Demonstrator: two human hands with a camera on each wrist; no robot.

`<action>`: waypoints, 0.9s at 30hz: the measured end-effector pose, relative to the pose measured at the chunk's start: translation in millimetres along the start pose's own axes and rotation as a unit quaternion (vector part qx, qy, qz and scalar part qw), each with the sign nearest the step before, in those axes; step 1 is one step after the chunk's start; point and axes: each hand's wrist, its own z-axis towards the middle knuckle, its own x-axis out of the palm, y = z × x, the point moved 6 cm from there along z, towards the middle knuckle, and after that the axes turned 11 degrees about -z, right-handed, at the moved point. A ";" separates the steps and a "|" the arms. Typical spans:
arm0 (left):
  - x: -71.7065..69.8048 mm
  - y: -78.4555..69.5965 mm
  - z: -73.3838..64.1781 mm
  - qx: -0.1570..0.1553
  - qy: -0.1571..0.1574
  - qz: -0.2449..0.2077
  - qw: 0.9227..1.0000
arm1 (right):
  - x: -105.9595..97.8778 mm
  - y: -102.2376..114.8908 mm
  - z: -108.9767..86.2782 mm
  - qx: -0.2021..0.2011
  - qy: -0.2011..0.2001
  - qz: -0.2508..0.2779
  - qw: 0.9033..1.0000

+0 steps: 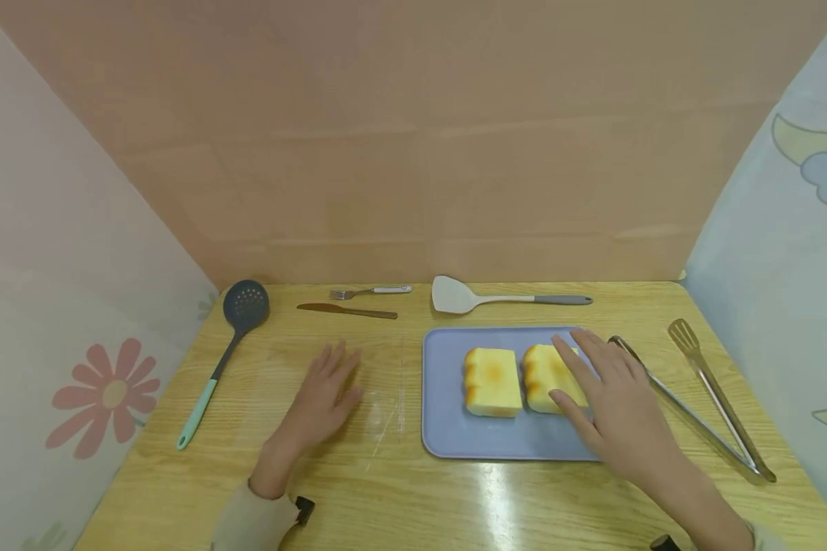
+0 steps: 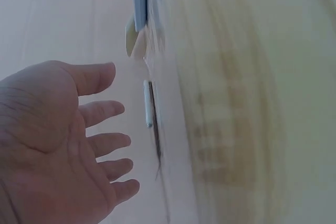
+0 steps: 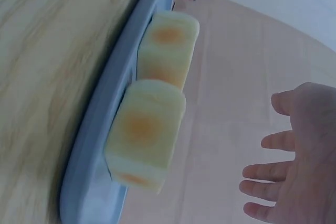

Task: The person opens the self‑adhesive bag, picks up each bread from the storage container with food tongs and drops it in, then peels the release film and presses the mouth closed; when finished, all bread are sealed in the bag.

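Two toy-like bread loaves (image 1: 493,383), pale yellow with browned tops, lie side by side on a blue-grey tray (image 1: 444,432). Over the tray's right side hovers my right hand (image 1: 623,409), fingers spread and relaxed, partly covering the right loaf (image 1: 544,375) in the head view. The right wrist view shows a gap between that hand (image 3: 310,166) and the nearer loaf (image 3: 144,129). My left hand (image 1: 320,402) is held with extended fingers above a clear, see-through sheet or board (image 1: 382,417) left of the tray. It holds nothing, as the left wrist view confirms.
A slotted skimmer (image 1: 246,306) lies at the left. Along the back are a fork (image 1: 389,290), a table knife (image 1: 348,311) and a white spatula (image 1: 455,296). Metal tongs (image 1: 696,417) and a brown slotted turner (image 1: 713,383) lie at the right. Partitions enclose the wooden table.
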 end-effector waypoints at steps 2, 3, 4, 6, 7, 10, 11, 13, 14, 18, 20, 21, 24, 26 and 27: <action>2.7 0.8 2.7 -0.001 0.001 -0.012 1.000 | 2.3 7.1 2.3 -0.009 -0.007 0.007 1.000; 4.1 1.4 4.1 -0.004 0.002 -0.021 1.000 | 3.5 11.0 3.7 -0.014 -0.009 0.011 1.000; 5.5 2.3 5.1 -0.006 0.003 -0.031 1.000 | 4.9 15.1 5.3 -0.019 -0.010 0.015 1.000; 8.8 5.1 7.0 -0.016 0.007 -0.046 0.999 | 8.1 23.4 8.3 -0.028 -0.012 0.021 0.999; 10.7 6.5 7.8 -0.019 0.008 -0.052 0.998 | 9.7 27.7 9.7 -0.033 -0.013 0.026 0.999; 16.1 9.9 10.0 -0.022 0.006 -0.065 0.998 | 14.7 40.1 12.9 -0.046 -0.018 0.033 0.998; 17.9 10.7 10.8 -0.021 0.003 -0.068 0.997 | 16.2 43.9 13.6 -0.048 -0.021 0.037 0.998; 20.6 11.2 12.3 -0.012 -0.009 -0.072 0.997 | 18.5 51.5 14.7 -0.055 -0.027 0.045 0.997; 21.9 11.5 13.4 -0.009 -0.013 -0.073 0.997 | 19.4 55.3 15.2 -0.058 -0.031 0.049 0.997; 26.4 13.2 17.7 -0.003 -0.028 -0.064 0.998 | 22.3 69.9 16.1 -0.070 -0.040 0.070 0.994; 28.4 15.0 19.4 -0.005 -0.033 -0.059 0.998 | 23.7 76.7 16.5 -0.075 -0.043 0.081 0.993; 29.2 16.2 19.9 -0.004 -0.037 -0.056 0.998 | 24.4 79.9 16.8 -0.077 -0.044 0.087 0.992; 32.1 19.9 21.1 -0.002 -0.045 -0.052 0.998 | 27.2 89.5 18.1 -0.084 -0.046 0.103 0.990; 34.5 23.0 21.4 -0.003 -0.048 -0.048 0.998 | 29.1 96.0 19.3 -0.090 -0.047 0.111 0.989; 35.7 24.2 21.4 -0.004 -0.048 -0.046 0.998 | 30.1 99.3 19.9 -0.094 -0.048 0.114 0.988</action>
